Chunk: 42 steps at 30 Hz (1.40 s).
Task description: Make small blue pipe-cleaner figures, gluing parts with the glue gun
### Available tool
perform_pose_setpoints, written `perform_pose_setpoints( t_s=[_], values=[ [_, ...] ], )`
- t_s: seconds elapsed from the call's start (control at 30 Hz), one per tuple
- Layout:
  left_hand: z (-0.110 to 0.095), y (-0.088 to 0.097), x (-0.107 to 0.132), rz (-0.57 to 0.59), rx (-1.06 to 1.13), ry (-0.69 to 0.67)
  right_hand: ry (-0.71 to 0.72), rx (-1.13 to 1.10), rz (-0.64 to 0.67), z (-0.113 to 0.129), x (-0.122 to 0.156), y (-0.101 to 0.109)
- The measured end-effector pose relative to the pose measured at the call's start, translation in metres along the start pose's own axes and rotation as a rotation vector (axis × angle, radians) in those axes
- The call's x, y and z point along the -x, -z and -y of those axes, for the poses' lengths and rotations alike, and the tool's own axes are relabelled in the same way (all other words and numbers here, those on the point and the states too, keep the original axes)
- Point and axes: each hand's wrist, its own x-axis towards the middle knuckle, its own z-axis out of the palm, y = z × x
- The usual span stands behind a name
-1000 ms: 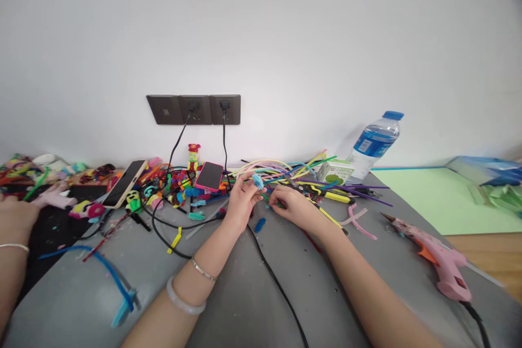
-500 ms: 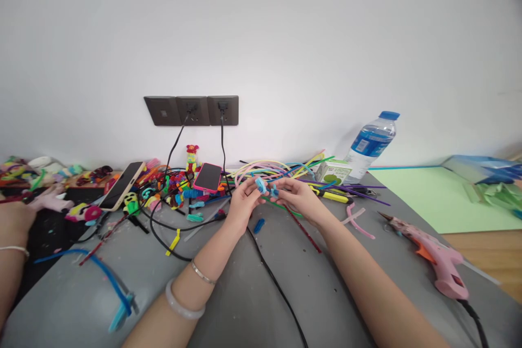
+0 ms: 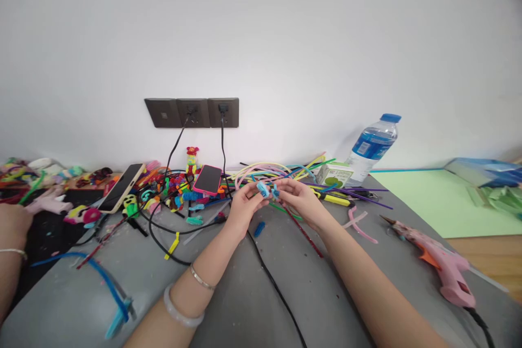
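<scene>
My left hand [image 3: 241,207] and my right hand [image 3: 299,200] meet above the grey table [image 3: 244,293], fingertips pinched together. The left pinches a small light-blue fuzzy piece [image 3: 263,189]. The right pinches a second small blue piece [image 3: 275,192] right beside it; the two pieces touch or nearly touch. A short blue bit [image 3: 259,228] lies on the table just below my hands. A dark red pipe cleaner [image 3: 304,232] lies under my right wrist.
A heap of coloured pipe cleaners [image 3: 269,171] lies behind my hands, with a pink phone [image 3: 207,179], a second phone [image 3: 121,187], a green carton [image 3: 335,174], a water bottle [image 3: 373,147] and a pink glue gun [image 3: 438,263]. Another person's hand [image 3: 14,225] rests far left.
My right hand lifted from the table with a small blue piece and came up to the left hand. Both hands now hold the blue pieces together.
</scene>
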Motion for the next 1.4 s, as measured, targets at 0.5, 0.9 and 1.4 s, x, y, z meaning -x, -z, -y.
perform_pose_setpoints(
  t_s=[0.5, 0.9, 1.4],
  values=[
    [0.005, -0.001, 0.001, -0.023, -0.038, 0.000, -0.066, -0.112, 0.007, 0.000, 0.001, -0.002],
    [0.002, -0.003, 0.002, -0.037, -0.011, -0.028, 0.027, 0.056, 0.128, 0.007, 0.009, -0.011],
    [-0.001, -0.001, -0.001, -0.059, 0.099, -0.022, 0.076, 0.053, 0.122, 0.008, 0.009, -0.009]
  ],
)
